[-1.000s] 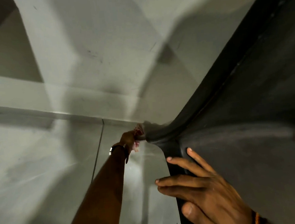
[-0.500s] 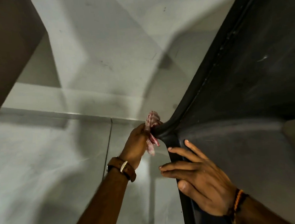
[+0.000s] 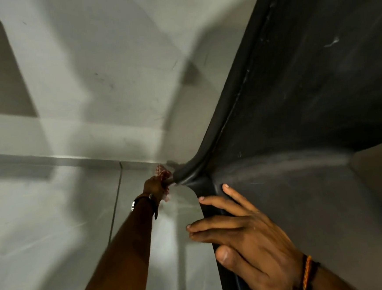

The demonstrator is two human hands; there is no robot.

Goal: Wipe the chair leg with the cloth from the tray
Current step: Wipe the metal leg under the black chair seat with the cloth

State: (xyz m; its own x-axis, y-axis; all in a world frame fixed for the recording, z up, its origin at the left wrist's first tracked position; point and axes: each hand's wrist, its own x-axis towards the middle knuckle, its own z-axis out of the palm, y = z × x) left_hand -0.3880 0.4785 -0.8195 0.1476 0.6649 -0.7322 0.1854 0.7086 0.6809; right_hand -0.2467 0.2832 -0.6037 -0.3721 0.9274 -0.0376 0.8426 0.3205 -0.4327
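Note:
A dark plastic chair (image 3: 310,135) fills the right side of the head view, seen from above. Its leg (image 3: 183,175) runs down to the floor near the middle. My left hand (image 3: 154,185) reaches far down and is closed around a red-and-white patterned cloth (image 3: 162,171), which is pressed against the lower end of the leg. A watch sits on that wrist. My right hand (image 3: 245,239) lies flat with fingers spread on the chair's edge, close to the camera, holding nothing. The leg's tip is hidden behind the cloth and hand.
Glossy grey floor tiles (image 3: 54,224) lie to the left and below, with a tile joint (image 3: 116,205) beside my left arm. A pale wall with a skirting band (image 3: 70,136) stands behind the chair. Dark shadows cross the wall.
My left hand with the cloth has slid further down the chair leg, away from the camera. My right hand stays on the chair edge, appearing nearer as the view shifted.

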